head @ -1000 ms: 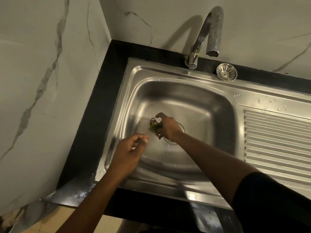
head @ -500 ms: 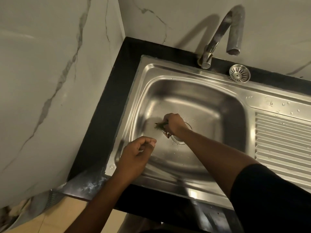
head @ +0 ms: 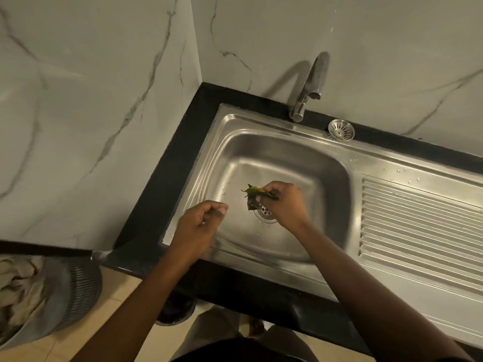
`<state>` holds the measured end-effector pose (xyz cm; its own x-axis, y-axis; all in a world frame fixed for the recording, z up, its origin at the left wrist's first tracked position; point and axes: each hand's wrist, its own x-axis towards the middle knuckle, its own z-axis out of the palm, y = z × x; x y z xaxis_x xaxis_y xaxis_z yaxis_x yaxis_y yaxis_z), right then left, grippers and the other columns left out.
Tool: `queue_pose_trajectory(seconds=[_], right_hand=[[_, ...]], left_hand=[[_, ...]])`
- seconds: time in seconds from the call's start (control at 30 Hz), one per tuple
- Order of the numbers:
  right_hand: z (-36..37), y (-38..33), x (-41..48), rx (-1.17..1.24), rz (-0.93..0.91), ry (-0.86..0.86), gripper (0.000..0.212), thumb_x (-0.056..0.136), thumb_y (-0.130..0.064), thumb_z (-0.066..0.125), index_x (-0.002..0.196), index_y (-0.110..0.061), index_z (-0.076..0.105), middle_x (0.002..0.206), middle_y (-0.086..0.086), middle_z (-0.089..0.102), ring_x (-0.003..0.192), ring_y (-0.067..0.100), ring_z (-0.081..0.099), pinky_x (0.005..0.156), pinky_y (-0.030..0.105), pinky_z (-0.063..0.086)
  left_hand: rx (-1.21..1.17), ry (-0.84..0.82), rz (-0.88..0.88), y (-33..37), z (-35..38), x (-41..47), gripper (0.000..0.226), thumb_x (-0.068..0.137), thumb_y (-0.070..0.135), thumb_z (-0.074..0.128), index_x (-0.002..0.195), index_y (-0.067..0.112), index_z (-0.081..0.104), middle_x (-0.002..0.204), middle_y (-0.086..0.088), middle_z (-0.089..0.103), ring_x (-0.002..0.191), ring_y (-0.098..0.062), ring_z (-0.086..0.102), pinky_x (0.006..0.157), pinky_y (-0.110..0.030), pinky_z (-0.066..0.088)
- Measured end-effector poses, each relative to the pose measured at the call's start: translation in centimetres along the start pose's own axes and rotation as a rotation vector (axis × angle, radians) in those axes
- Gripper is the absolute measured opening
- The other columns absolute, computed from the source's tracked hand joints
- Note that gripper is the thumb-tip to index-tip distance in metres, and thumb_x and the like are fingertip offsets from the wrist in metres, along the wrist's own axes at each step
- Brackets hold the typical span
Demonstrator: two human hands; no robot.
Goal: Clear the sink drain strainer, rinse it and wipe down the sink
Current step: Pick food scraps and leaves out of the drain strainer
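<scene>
My right hand (head: 283, 202) pinches a clump of green and brown leafy scraps (head: 252, 195) just above the drain (head: 265, 212) in the steel sink (head: 274, 163). The drain's perforated opening shows below the scraps. My left hand (head: 198, 226) hovers over the sink's front left with its fingers curled and thumb against them; whether it holds anything I cannot tell. A round metal strainer (head: 341, 129) lies on the sink's back rim, right of the tap (head: 311, 84).
A ribbed drainboard (head: 418, 226) stretches to the right of the basin. Black counter edging (head: 167, 168) borders the sink, with marble walls behind and to the left. A metal bin (head: 60, 291) with crumpled material stands on the floor at lower left.
My right hand has lifted the scraps up off the drain, uncovering its holes. The camera has pulled back and tilted, bringing the floor and bin into view. The left hand stays curled nearby.
</scene>
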<state>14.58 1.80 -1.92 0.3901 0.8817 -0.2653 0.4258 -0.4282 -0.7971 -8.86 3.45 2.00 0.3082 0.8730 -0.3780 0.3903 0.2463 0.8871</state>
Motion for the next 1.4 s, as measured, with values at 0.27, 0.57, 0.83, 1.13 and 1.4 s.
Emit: queue_pose_trajectory(seconds=[0.27,0.57,0.83,1.13,1.4], right_hand=[[-3.8,-2.6,-8.9,0.094,-0.193,-0.061,0.019,0.087,-0.007,0.076,0.083,-0.026,0.076,0.081,-0.019,0.077,0.080,0.000,0.073,0.070,0.020,0.058],[-1.0,-3.2,-16.4,0.099,-0.412,-0.202,0.012,0.085,-0.009,0.081,0.092,-0.019,0.079,0.083,-0.016,0.075,0.083,-0.002,0.070,0.074,0.010,0.052],[4.8,-5.1,-23.1,0.113,-0.471,-0.376,0.022,0.085,-0.004,0.077,0.090,-0.025,0.077,0.086,-0.014,0.077,0.083,-0.003,0.072,0.073,0.010,0.052],[15.1,-4.9,-26.6,-0.026,-0.444,-0.498,0.014,0.084,-0.013,0.080,0.091,-0.025,0.078,0.088,-0.014,0.075,0.086,0.000,0.071,0.077,0.014,0.056],[27.4,0.6,-25.5,-0.108,-0.296,-0.543,0.016,0.083,-0.008,0.076,0.094,-0.020,0.078,0.087,-0.008,0.077,0.079,0.003,0.072,0.070,0.013,0.053]], left_hand=[[-0.048,0.140,0.041,0.1,1.1,-8.1,0.020,0.100,0.037,0.063,0.112,0.029,0.077,0.108,0.011,0.077,0.107,-0.006,0.070,0.103,-0.046,0.057],[-0.081,0.384,-0.005,-3.9,0.7,-18.3,0.018,0.103,0.028,0.060,0.102,0.039,0.074,0.103,0.016,0.076,0.098,0.003,0.069,0.096,-0.035,0.057],[-0.092,0.571,-0.042,-8.4,-2.5,-25.7,0.017,0.103,0.023,0.062,0.108,0.019,0.078,0.103,0.000,0.078,0.100,-0.019,0.073,0.097,-0.050,0.058],[-0.218,0.639,-0.196,-16.4,-8.1,-31.1,0.015,0.102,0.027,0.064,0.101,0.026,0.079,0.100,0.004,0.080,0.098,-0.017,0.074,0.087,-0.034,0.058],[-0.301,0.643,-0.348,-25.7,-10.3,-31.0,0.015,0.100,0.032,0.065,0.105,0.031,0.079,0.110,0.011,0.078,0.106,-0.009,0.072,0.101,-0.051,0.056]])
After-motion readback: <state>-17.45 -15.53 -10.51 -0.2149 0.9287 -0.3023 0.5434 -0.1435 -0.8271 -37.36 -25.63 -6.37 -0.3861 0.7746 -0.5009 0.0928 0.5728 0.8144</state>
